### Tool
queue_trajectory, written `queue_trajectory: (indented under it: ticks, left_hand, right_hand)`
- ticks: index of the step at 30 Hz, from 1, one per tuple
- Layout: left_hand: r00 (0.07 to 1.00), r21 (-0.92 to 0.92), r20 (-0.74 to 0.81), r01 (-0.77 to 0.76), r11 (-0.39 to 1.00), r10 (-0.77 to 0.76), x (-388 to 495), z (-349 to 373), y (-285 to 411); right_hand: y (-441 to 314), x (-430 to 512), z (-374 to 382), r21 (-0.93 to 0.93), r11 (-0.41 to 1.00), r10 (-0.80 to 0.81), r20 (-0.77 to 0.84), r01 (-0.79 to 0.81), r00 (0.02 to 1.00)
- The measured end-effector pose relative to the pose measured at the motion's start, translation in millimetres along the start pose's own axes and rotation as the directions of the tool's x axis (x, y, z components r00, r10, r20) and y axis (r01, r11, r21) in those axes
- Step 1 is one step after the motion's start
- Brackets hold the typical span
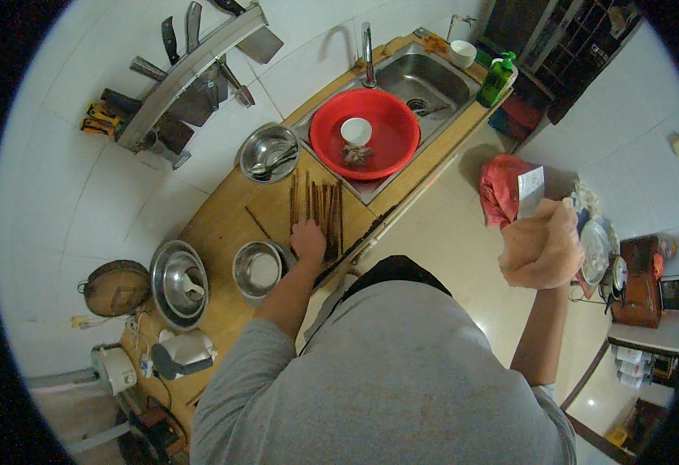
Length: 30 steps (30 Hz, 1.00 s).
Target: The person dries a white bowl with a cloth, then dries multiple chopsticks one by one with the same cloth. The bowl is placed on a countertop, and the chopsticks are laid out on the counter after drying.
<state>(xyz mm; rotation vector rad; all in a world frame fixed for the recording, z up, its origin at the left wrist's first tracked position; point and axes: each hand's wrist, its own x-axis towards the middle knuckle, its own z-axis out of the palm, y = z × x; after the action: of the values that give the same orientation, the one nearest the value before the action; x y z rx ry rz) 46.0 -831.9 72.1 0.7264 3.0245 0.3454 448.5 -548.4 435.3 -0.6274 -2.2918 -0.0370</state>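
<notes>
My left hand (308,238) rests on a row of brown chopsticks (329,203) laid side by side on the wooden counter (217,215); whether its fingers grip any is hard to tell. One chopstick (257,221) lies apart, left of the row. Close to that hand stand stacked steel bowls (236,273). Out to the right, over the floor, a peach-coloured cloth or bag (540,247) hides my right hand, with only the forearm showing below it. A white card or paper (531,189) sticks up beside the cloth.
A red basin (394,148) holding a white bowl and a crumpled rag sits over the steel sink (426,70). Nearby are a steel bowl with spoons (269,153), a green pump bottle (495,81) and a wall rack of knives (191,67). Nested steel basins (168,256) stand at left.
</notes>
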Motion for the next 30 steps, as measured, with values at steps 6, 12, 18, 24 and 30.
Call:
queue_trajectory:
  ticks: [6, 12, 18, 24, 30]
  left_hand:
    - [0.975, 0.021, 0.201, 0.088, 0.996, -0.091, 17, -5, -5]
    - [0.977, 0.01, 0.207, 0.05, 0.999, -0.051, 26, -5, -13]
    - [0.981, 0.113, 0.189, 0.024, 0.993, -0.046, 37, 9, -24]
    - [0.969, 0.214, 0.246, -0.019, 0.977, -0.035, 37, -11, -13]
    - [0.996, -0.156, 0.003, 0.091, 0.984, -0.092, 37, -43, 10]
  right_hand:
    - [1, -3, -3, 0.013, 0.999, -0.047, -0.012, 0.047, 0.999]
    - [1, -7, -3, 0.177, 0.963, 0.173, 0.167, -0.202, 0.971]
    - [-5, -2, 0, -0.046, 0.999, 0.028, 0.006, -0.028, 1.0]
    - [-16, 8, -3, 0.056, 0.998, 0.012, 0.0, -0.012, 1.0]
    - [-32, 16, 4, 0.051, 0.999, -0.01, 0.052, 0.007, 0.999]
